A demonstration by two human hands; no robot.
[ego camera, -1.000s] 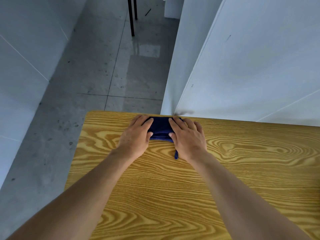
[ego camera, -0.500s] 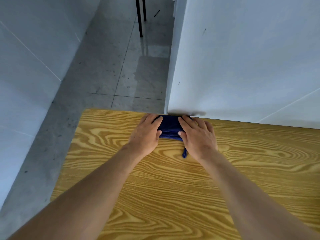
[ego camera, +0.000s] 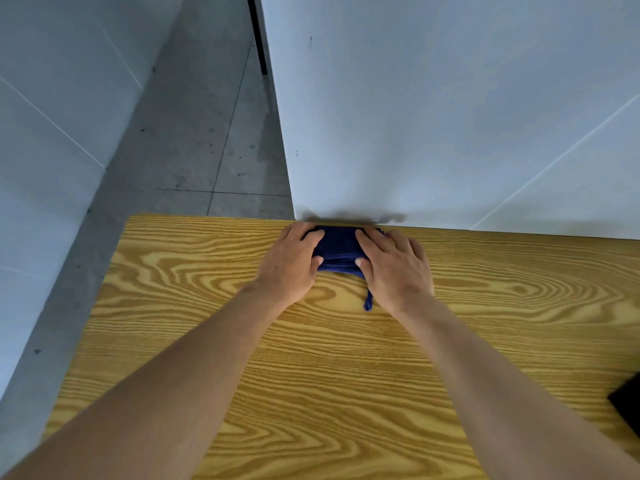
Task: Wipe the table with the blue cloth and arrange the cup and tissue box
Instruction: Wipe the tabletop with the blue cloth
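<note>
Both hands, left & right, flat, fingers spread, pressing blue cloth at far edge of surface by wall, prob. for even wiping pressure; cup, tissue box not visible

Cloth: dark navy blue, plain, with matching blue loop. Table: yellow-ochre wood, bold darker brown grain in long streaks and oval whorls. Wall: pale blue-white panels, thin lighter seams. Floor: mottled grey tiles, dark specks, thin dark joints. Object at right edge: black.
</note>
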